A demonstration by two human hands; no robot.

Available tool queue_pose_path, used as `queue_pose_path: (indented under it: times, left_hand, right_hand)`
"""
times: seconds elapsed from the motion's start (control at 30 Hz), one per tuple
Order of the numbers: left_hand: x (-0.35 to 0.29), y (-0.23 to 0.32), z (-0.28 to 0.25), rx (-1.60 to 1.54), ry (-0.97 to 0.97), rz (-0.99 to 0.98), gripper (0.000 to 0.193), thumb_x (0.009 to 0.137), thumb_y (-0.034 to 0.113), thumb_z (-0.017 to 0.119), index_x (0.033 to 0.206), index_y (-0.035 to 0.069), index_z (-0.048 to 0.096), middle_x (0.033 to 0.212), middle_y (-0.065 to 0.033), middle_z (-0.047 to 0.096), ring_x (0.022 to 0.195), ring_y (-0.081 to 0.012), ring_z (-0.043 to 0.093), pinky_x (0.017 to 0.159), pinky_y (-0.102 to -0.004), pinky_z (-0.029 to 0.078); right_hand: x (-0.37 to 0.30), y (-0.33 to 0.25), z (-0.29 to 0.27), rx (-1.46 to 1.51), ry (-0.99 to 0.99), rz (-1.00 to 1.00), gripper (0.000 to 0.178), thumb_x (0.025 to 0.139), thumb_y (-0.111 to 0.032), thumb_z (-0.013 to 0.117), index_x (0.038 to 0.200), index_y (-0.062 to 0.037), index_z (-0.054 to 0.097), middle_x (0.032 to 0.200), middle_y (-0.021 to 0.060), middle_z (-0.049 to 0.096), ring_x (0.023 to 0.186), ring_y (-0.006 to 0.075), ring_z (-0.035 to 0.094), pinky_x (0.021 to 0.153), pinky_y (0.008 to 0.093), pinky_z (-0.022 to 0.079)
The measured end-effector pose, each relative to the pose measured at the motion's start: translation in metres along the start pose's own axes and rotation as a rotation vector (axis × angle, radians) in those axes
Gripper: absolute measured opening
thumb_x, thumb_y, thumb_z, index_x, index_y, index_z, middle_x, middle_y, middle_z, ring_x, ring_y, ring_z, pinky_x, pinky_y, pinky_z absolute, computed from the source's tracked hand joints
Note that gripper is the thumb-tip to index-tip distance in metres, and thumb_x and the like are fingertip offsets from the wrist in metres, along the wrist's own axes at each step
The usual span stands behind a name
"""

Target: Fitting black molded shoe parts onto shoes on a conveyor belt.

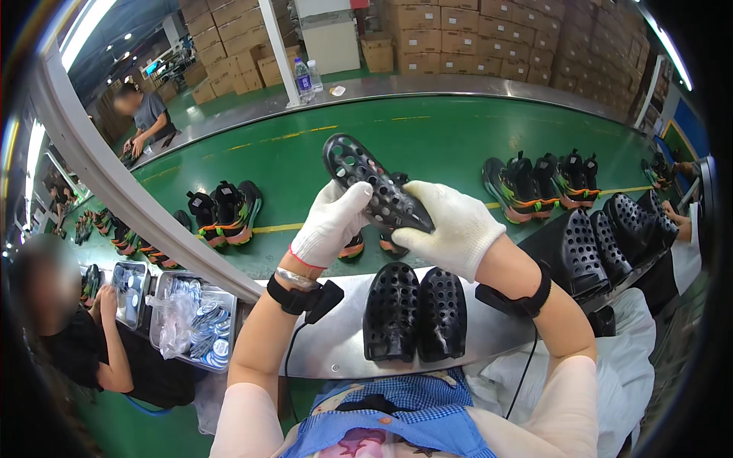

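Shoe form (356, 169): black, holed, held tilted over the green belt (435, 141), beyond the bench's (330, 336) far edge.
Left hand (332, 225): fingers clamped on its left side.
Right hand (452, 227): clamped round its right end, apparently for steadiness.
Two similar forms (391, 313): laid near the front edge, probably for reach.

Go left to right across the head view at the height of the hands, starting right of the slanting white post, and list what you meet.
Dark shoes left of the hands → left hand → black perforated piece held between the hands → right hand → dark shoes right of the hands.
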State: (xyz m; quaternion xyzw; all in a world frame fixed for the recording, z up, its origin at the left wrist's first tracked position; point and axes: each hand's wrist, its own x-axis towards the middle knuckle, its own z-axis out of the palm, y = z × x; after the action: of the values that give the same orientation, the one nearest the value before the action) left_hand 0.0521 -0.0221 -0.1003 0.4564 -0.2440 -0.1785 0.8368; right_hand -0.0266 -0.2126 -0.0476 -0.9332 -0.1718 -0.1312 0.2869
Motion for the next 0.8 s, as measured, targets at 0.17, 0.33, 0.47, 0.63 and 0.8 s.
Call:
queue_pose_path:
  times: [0.17, 0.33, 0.47, 0.63, 0.8]
  left_hand:
    - [0.004, -0.004, -0.012, -0.156, -0.065, 0.018, 0.031, 0.098, 0.019, 0.055, 0.123, 0.001, 0.05, 0.118, -0.0133, 0.061, 0.111, -0.0269, 0.061, 0.096, -0.0434, 0.052]
    - [0.019, -0.014, -0.032, -0.234, -0.064, -0.072, 0.034, 0.1, 0.029, 0.053, 0.121, 0.003, 0.052, 0.12, -0.0138, 0.06, 0.108, -0.0268, 0.062, 0.094, -0.0426, 0.053]
    - [0.024, -0.023, -0.052, 0.221, 0.032, -0.267, 0.045, 0.097, 0.033, 0.054, 0.127, 0.0, 0.05, 0.119, -0.0136, 0.061, 0.107, -0.0242, 0.062, 0.089, -0.037, 0.054]
    - [0.022, -0.063, -0.078, 1.177, -0.102, -0.212, 0.057, 0.079, 0.029, 0.069, 0.126, -0.001, 0.057, 0.12, -0.0189, 0.062, 0.106, -0.0273, 0.063, 0.095, -0.032, 0.047]
    - [0.026, -0.119, -0.099, 1.36, -0.242, -0.008, 0.042, 0.083, 0.023, 0.066, 0.121, 0.005, 0.061, 0.119, -0.0174, 0.061, 0.104, -0.0353, 0.061, 0.094, -0.0391, 0.047]
  right_hand:
    - [0.017, -0.003, 0.008, -0.153, -0.019, 0.107, 0.034, 0.082, -0.038, 0.064, 0.088, -0.005, 0.057, 0.078, 0.0174, 0.066, 0.074, 0.0378, 0.065, 0.068, 0.0445, 0.053]
    - [0.044, -0.003, 0.016, -0.273, -0.029, 0.195, 0.035, 0.083, -0.041, 0.059, 0.084, -0.0066, 0.065, 0.075, 0.019, 0.067, 0.074, 0.0371, 0.067, 0.07, 0.0436, 0.054]
    - [0.055, 0.02, 0.022, -0.282, -0.123, 0.235, 0.036, 0.083, -0.041, 0.057, 0.086, -0.0068, 0.068, 0.081, 0.019, 0.069, 0.078, 0.038, 0.067, 0.072, 0.0434, 0.054]
    - [0.056, 0.05, 0.024, -0.361, -0.347, 0.432, 0.041, 0.084, -0.042, 0.053, 0.092, -0.0053, 0.07, 0.08, 0.0194, 0.069, 0.082, 0.0373, 0.067, 0.076, 0.0422, 0.053]
    - [0.052, 0.07, 0.032, -0.34, -0.515, 0.503, 0.047, 0.082, -0.043, 0.047, 0.079, -0.0029, 0.071, 0.075, 0.0187, 0.068, 0.076, 0.0345, 0.067, 0.075, 0.0383, 0.052]
